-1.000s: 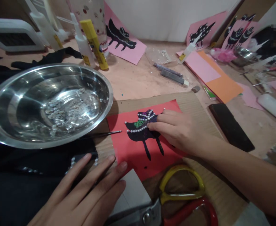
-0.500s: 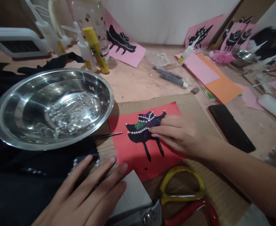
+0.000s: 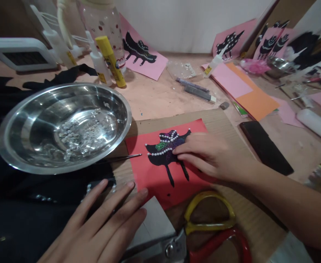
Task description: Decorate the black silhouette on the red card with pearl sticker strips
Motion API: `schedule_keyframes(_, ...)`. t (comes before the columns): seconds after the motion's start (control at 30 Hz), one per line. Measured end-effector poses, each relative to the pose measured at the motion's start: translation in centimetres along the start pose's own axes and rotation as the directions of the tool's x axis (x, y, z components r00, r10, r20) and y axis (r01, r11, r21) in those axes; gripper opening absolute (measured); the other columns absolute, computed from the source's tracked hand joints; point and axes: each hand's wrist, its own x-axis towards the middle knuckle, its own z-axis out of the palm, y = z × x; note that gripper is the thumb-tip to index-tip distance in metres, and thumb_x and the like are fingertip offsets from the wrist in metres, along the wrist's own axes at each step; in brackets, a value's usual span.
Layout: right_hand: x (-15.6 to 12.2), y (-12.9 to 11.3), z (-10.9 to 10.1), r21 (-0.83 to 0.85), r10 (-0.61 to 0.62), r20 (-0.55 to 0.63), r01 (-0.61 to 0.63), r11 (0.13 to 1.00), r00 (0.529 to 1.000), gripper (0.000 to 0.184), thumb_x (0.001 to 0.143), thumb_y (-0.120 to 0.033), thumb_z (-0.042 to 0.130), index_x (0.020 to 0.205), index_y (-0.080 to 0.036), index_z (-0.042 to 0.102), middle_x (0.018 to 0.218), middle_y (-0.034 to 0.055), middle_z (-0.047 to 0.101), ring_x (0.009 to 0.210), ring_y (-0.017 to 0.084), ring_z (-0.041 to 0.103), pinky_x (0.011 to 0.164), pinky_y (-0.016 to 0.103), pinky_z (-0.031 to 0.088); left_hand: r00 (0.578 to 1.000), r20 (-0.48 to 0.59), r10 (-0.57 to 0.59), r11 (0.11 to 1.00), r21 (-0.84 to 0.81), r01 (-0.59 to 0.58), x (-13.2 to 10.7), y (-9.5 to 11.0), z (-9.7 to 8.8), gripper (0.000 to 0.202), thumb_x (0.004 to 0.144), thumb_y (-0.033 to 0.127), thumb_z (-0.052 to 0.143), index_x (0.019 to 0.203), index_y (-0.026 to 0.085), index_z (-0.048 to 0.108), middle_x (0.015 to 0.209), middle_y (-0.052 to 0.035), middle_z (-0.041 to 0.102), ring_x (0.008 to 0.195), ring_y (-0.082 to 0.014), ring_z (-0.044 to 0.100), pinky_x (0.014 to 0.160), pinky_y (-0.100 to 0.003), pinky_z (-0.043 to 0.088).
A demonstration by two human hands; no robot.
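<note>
A red card (image 3: 149, 182) lies on a brown board, bearing a black paper cutout (image 3: 157, 159) with rows of white beads and green and purple glitter. My right hand (image 3: 204, 153) rests on the cutout's right part, fingertips together at the end of the lower bead row; whether something is under them is hidden. My left hand (image 3: 105, 223) lies with fingers spread at the lower left, near a small clear piece with beads (image 3: 89, 188) and a white block (image 3: 156, 217). Between the bowl and the card lies a thin pointed tool (image 3: 127, 157), its tip over the card.
A steel bowl (image 3: 9, 146) holds clear sequins. Scissors (image 3: 209, 227) with yellow and red handles lie at the front. A black phone-like slab (image 3: 266, 148) is on the right. Behind stand a glue stick (image 3: 111, 60), glue bottles (image 3: 98, 62) and pink cards (image 3: 159, 67).
The view has shifted slightly. My right hand keeps its fingertips on the cutout, and my left hand stays spread in nearly the same place.
</note>
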Motion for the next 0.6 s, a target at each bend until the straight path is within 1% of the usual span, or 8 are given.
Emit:
schedule_keyframes(0.07, 0.0, -1.0, -0.5, 0.053, 0.002, 0.093, -0.006, 0.999, 0.996, 0.017, 0.101, -0.023, 0.055, 0.101, -0.018, 0.071, 0.084, 0.0049, 0.069, 0.076, 0.016, 0.059, 0.068, 0.028, 0.046, 1.000, -0.025, 0.006, 0.999, -0.042, -0.007, 0.4, 0.2, -0.2, 0.047, 0.096, 0.050, 0.056, 0.138, 0.028, 0.055, 0.148, 0.0043, 0.057, 0.142, -0.0188, 0.046, 0.129, -0.038, 0.011)
schedule_keyframes(0.17, -0.4, -2.5, -0.3, 0.040, -0.046, 0.207, 0.038, 0.998, 0.977, 0.017, 0.101, -0.022, 0.055, 0.100, -0.018, 0.071, 0.081, 0.0027, 0.064, 0.075, 0.016, 0.053, 0.065, 0.028, 0.040, 1.000, -0.028, -0.012, 0.999, -0.053, 0.011, 0.5, 0.4, -0.6, 0.045, 0.096, 0.047, 0.057, 0.136, 0.026, 0.057, 0.150, 0.0037, 0.054, 0.142, -0.0185, 0.045, 0.129, -0.038, 0.009)
schedule_keyframes(0.27, -0.8, -3.5, 0.6, -0.001, -0.059, 0.264, 0.062, 0.998, 0.963, 0.015, 0.100, -0.026, 0.057, 0.103, -0.018, 0.070, 0.083, 0.0023, 0.064, 0.076, 0.017, 0.050, 0.065, 0.030, 0.037, 0.997, 0.068, 0.029, 0.999, 0.013, -0.030, 0.2, 0.1, -1.0, 0.046, 0.093, 0.035, 0.060, 0.138, 0.025, 0.056, 0.153, 0.0023, 0.051, 0.144, -0.0209, 0.043, 0.130, -0.042, 0.005)
schedule_keyframes(0.33, -0.9, -3.7, 1.3, -0.026, -0.077, 0.277, 0.088, 0.996, 0.958, 0.014, 0.099, -0.025, 0.059, 0.101, -0.018, 0.070, 0.085, 0.0023, 0.065, 0.078, 0.018, 0.050, 0.066, 0.030, 0.037, 0.992, 0.112, 0.061, 0.997, 0.044, -0.066, 0.1, 0.0, -1.3, 0.051, 0.091, 0.033, 0.060, 0.140, 0.024, 0.054, 0.153, 0.0000, 0.051, 0.144, -0.0227, 0.043, 0.130, -0.044, 0.005)
schedule_keyframes(0.4, -0.8, -3.7, 1.8, -0.042, -0.112, 0.269, 0.128, 0.991, 0.956, 0.013, 0.099, -0.020, 0.057, 0.097, -0.018, 0.070, 0.086, 0.0024, 0.066, 0.079, 0.019, 0.050, 0.068, 0.031, 0.037, 0.995, 0.091, 0.049, 0.998, 0.040, -0.053, 0.4, 0.1, -1.5, 0.048, 0.091, 0.035, 0.060, 0.137, 0.023, 0.057, 0.150, -0.0015, 0.055, 0.142, -0.0222, 0.046, 0.130, -0.042, 0.005)
schedule_keyframes(0.43, -0.8, -3.6, 2.0, -0.051, -0.138, 0.254, 0.156, 0.986, 0.957, 0.015, 0.099, -0.018, 0.055, 0.095, -0.018, 0.070, 0.086, 0.0026, 0.067, 0.079, 0.019, 0.050, 0.068, 0.032, 0.037, 0.998, 0.058, 0.024, 0.999, 0.024, -0.025, 0.7, 0.2, -1.6, 0.043, 0.092, 0.036, 0.060, 0.133, 0.023, 0.060, 0.147, -0.0011, 0.058, 0.139, -0.0206, 0.050, 0.130, -0.039, 0.005)
schedule_keyframes(0.53, -0.8, -3.5, 2.5, -0.102, -0.209, 0.205, 0.233, 0.967, 0.956, 0.023, 0.100, -0.012, 0.049, 0.092, -0.016, 0.070, 0.086, 0.0053, 0.068, 0.077, 0.020, 0.048, 0.066, 0.034, 0.036, 0.998, -0.031, -0.062, 0.997, -0.045, 0.060, 1.6, 1.0, -1.7, 0.030, 0.095, 0.046, 0.058, 0.116, 0.027, 0.067, 0.132, 0.0044, 0.069, 0.127, -0.0160, 0.061, 0.129, -0.029, 0.008)
schedule_keyframes(0.6, -0.8, -3.5, 2.8, -0.149, -0.249, 0.173, 0.275, 0.950, 0.953, 0.028, 0.100, -0.010, 0.045, 0.093, -0.013, 0.071, 0.085, 0.0083, 0.068, 0.075, 0.021, 0.047, 0.065, 0.037, 0.035, 0.988, -0.083, -0.129, 0.987, -0.103, 0.120, 2.1, 1.5, -1.7, 0.031, 0.096, 0.056, 0.055, 0.105, 0.030, 0.069, 0.119, 0.0102, 0.075, 0.117, -0.0138, 0.067, 0.127, -0.022, 0.011)
